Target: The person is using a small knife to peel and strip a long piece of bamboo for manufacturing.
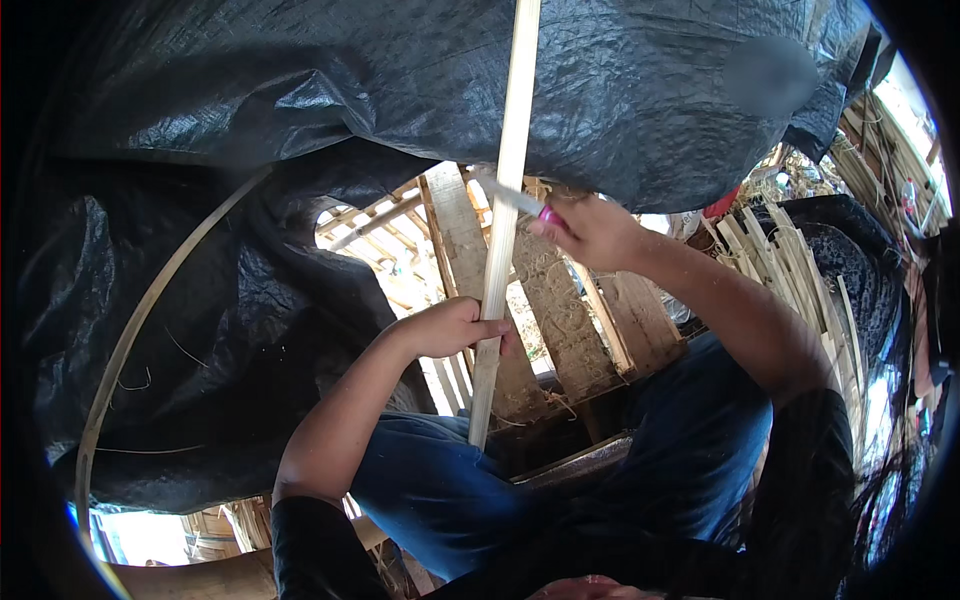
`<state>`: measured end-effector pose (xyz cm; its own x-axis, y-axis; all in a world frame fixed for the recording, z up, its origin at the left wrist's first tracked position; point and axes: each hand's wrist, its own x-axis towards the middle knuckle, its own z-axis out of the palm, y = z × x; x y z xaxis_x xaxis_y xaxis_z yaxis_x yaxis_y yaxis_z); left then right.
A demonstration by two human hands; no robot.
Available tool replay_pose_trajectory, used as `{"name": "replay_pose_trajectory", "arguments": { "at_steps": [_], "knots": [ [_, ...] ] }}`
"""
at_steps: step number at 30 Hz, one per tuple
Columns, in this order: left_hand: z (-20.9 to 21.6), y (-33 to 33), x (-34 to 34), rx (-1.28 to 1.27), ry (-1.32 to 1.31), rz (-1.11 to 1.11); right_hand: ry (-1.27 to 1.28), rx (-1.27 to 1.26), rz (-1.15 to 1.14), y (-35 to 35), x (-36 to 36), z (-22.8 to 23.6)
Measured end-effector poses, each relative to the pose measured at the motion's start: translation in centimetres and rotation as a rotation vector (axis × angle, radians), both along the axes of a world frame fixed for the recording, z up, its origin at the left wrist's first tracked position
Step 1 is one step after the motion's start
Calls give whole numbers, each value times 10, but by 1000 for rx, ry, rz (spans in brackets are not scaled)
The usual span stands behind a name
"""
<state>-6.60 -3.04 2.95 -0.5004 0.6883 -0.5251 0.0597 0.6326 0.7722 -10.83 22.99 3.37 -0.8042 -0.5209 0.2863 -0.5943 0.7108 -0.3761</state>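
Observation:
A long pale strip of split wood or bamboo [516,110] runs upright through the middle of the view, its lower end by my left thigh. My left hand [455,328] is closed round it low down, thumb across the front. Higher up, my right hand [590,232] grips a knife by its pink handle [550,216]. The knife's blade [508,194] points left and lies across the strip, seemingly against it; its tip is blurred.
Dark plastic sheeting [330,60] hangs ahead and to the left. Wooden planks with gaps [560,310] lie below my hands. A bundle of pale split strips [790,260] stands at the right. A bent strip [150,300] curves along the left. My legs in blue trousers [440,480] flank the work.

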Motion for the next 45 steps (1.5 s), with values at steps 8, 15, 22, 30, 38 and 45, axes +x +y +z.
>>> {"name": "replay_pose_trajectory", "arguments": {
  "at_steps": [8, 15, 22, 30, 38, 45],
  "knots": [
    [-13, 1, 6, 215, -68, 188, 74, 136, 20, -6, 2, 12],
    [-18, 8, 15, 302, -8, 331, 137, 110, -39, -18, 21, 18],
    [-35, 5, 15, 372, 2, 393, 47, 194, -104, -27, 35, 29],
    [-34, 4, 15, 270, 49, 387, 45, 197, -151, -21, 30, 39],
    [-28, 7, 20, 218, 49, 403, -16, 218, -196, -17, 20, 45],
    [-36, 3, 17, 264, 46, 367, -97, 244, -181, -20, 22, 38]
  ]
}}
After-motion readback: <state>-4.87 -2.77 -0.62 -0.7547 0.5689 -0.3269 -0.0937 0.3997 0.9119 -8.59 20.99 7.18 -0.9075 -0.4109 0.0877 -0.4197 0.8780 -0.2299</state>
